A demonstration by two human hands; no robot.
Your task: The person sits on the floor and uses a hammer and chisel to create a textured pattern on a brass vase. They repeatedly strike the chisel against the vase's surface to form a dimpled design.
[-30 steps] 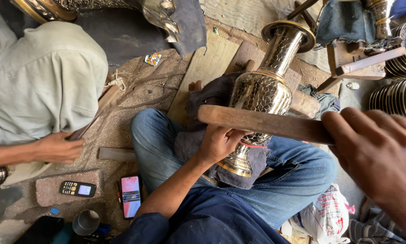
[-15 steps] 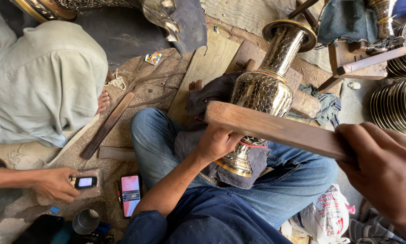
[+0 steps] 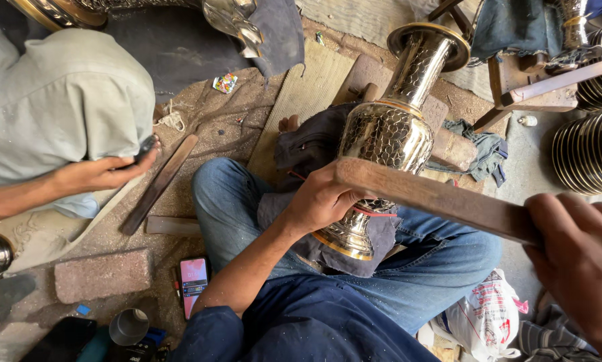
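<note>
A tall brass vase (image 3: pixel 395 127) with a hammered pattern lies tilted across my lap on a dark cloth (image 3: pixel 301 144). My left hand (image 3: pixel 322 198) grips its lower body near the foot. My right hand (image 3: pixel 579 261), close to the camera at the right, is closed on the end of a long flat wooden bat (image 3: pixel 435 198) that reaches left across the vase. My legs in blue jeans (image 3: pixel 227 194) are crossed under the vase.
Another person in a pale shirt (image 3: pixel 52 107) sits at left, a hand (image 3: pixel 103 171) holding a small dark thing. A wooden stick (image 3: pixel 158 184), a brick (image 3: pixel 103 275), a phone (image 3: pixel 193 283), stacked metal plates (image 3: pixel 592 147) and a plastic bag (image 3: pixel 485 315) lie around.
The other person's hand rose from the floor near the brick to their lap, carrying a small dark object. My bat shifted slightly lower across the vase; my left hand stayed on the vase.
</note>
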